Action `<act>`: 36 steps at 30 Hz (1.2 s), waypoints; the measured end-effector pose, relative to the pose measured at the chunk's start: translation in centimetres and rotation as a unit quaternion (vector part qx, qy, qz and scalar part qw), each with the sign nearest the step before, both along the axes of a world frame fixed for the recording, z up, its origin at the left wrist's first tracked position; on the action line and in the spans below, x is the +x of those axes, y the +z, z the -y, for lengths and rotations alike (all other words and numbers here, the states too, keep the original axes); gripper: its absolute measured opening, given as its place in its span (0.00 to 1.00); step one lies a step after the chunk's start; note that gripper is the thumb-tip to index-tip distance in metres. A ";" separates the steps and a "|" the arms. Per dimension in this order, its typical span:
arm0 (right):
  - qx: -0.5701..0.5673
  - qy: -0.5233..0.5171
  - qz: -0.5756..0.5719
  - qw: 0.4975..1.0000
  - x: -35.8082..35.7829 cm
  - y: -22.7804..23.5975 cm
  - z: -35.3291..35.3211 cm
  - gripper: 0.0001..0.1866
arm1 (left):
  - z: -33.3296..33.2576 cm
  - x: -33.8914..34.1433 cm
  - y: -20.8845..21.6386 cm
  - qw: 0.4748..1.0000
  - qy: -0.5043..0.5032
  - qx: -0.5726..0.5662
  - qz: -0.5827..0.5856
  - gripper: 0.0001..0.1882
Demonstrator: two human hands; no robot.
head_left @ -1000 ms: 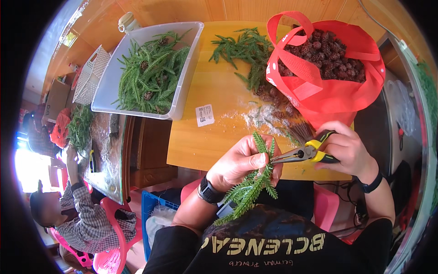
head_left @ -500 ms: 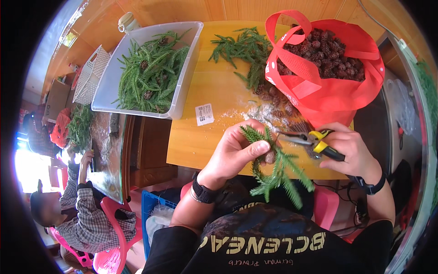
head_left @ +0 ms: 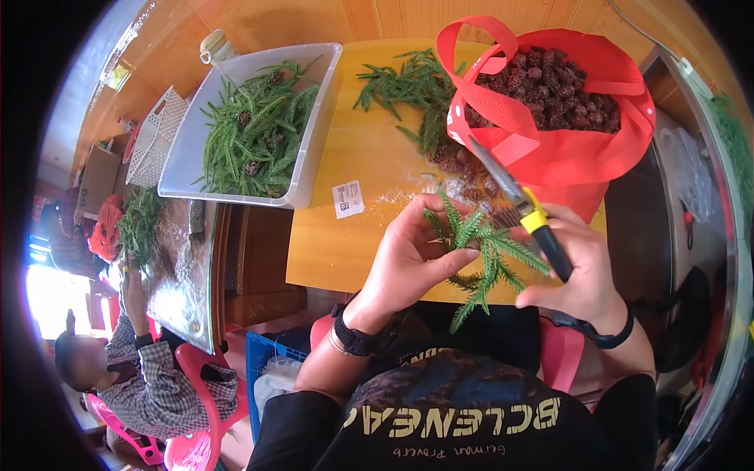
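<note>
My left hand (head_left: pixel 412 255) grips a green needle-leaved twig (head_left: pixel 483 255) at its stem, just above the near edge of the yellow wooden table (head_left: pixel 345 243). My right hand (head_left: pixel 577 271) holds yellow-and-black-handled shears (head_left: pixel 518 204), blades pointing up and away from the twig toward the red bag (head_left: pixel 565 149). The bag stands open at the table's right and is full of brown cones (head_left: pixel 558 94). Loose green twigs (head_left: pixel 408 90) lie beside it.
A clear plastic bin (head_left: pixel 314 141) of green twigs and a few cones sits at the table's left. A white paper label (head_left: pixel 348 199) lies on the table. Another person (head_left: pixel 145 369) sits at lower left on pink chairs, handling greenery at a grey table (head_left: pixel 177 267).
The shears have lifted off the twig and swung upward, blades now pointing at the bag. My left hand has turned the twig and raised it slightly.
</note>
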State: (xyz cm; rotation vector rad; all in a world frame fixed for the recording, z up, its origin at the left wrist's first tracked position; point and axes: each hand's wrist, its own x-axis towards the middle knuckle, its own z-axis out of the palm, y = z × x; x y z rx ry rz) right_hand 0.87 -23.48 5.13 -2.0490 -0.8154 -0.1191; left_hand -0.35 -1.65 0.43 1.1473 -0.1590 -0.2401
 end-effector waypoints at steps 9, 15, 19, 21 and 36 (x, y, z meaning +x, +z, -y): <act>0.012 -0.065 -0.033 0.997 -0.3 -1.7 -2.4 0.11 | -0.5 0.0 -1.0 1.000 0.010 -0.022 0.016 0.24; 0.011 -0.067 -0.077 0.995 -0.3 -2.4 -1.7 0.10 | -1.0 0.1 -1.6 0.985 -0.047 -0.148 -0.077 0.23; -0.001 -0.060 -0.096 0.994 -0.4 -2.5 -1.3 0.12 | -1.4 0.4 -2.7 0.971 -0.096 -0.185 -0.115 0.24; 0.005 -0.065 -0.114 0.991 -0.5 -2.2 -1.4 0.12 | -1.5 0.4 -2.8 0.968 -0.112 -0.185 -0.126 0.26; 0.037 -0.057 -0.086 0.994 -0.5 -1.5 -1.0 0.17 | -1.8 0.0 0.4 1.000 -0.020 -0.002 -0.011 0.32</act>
